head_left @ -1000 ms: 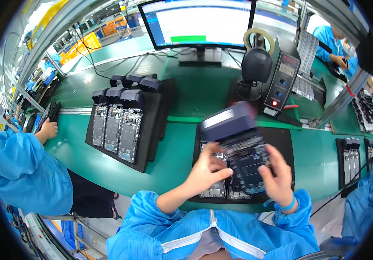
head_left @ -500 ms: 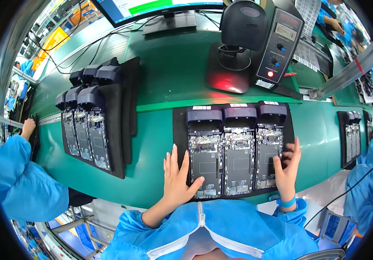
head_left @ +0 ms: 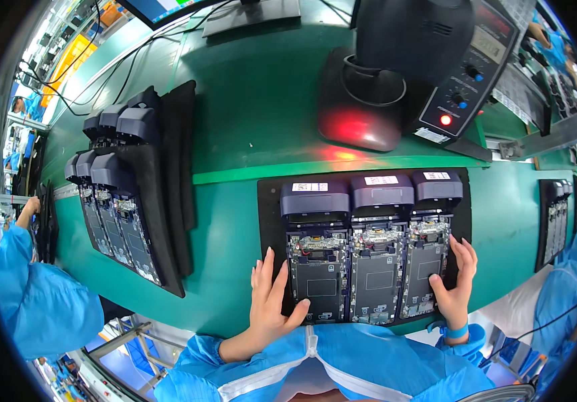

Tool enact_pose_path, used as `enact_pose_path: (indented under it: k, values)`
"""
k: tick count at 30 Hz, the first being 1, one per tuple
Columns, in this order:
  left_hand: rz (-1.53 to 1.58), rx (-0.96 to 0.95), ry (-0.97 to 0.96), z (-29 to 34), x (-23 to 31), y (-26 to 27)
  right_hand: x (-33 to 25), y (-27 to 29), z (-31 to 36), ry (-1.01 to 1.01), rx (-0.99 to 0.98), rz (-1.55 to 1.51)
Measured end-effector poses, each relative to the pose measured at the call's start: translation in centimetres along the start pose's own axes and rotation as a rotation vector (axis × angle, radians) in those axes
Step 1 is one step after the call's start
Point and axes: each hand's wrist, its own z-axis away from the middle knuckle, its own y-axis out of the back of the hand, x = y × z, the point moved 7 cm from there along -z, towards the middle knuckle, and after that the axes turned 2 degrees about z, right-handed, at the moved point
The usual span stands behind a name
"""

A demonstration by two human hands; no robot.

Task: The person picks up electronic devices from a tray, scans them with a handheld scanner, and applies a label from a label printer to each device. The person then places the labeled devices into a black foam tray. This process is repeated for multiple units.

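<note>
Three handheld devices with dark purple top housings and exposed circuit boards lie side by side on a black foam mat (head_left: 271, 208) in front of me: the left device (head_left: 318, 278), the middle device (head_left: 377, 281) and the right device (head_left: 424, 271). My left hand (head_left: 271, 305) is open along the left device's outer side, its thumb at the lower board edge and its fingers stretched away from me. My right hand (head_left: 459, 288) lies open at the right device, fingers extended along the outer edge and thumb over the board's lower part.
More such devices (head_left: 111, 174) rest on stacked black mats to the left. Behind my mat stand a black scanner on a base (head_left: 358, 127) and a control box with knobs (head_left: 466, 80). A monitor stand (head_left: 251, 17) is farther back. Co-workers' blue sleeves (head_left: 47, 295) show at both sides.
The view has shifted closer to the mat. My right hand's fingers, raised beside the right device before, now rest along its edge. My left hand stays beside the left device.
</note>
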Motion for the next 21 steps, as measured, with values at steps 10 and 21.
enact_pose_path:
  k: [10,21]
  values:
    - [0.047,0.011,0.015,-0.1,-0.2,0.0,0.6,-0.3,0.1,0.026,-0.037,0.006]
    - [0.038,0.003,0.040,-0.2,0.0,0.1,-0.3,-0.1,-0.1,0.018,0.004,0.107]
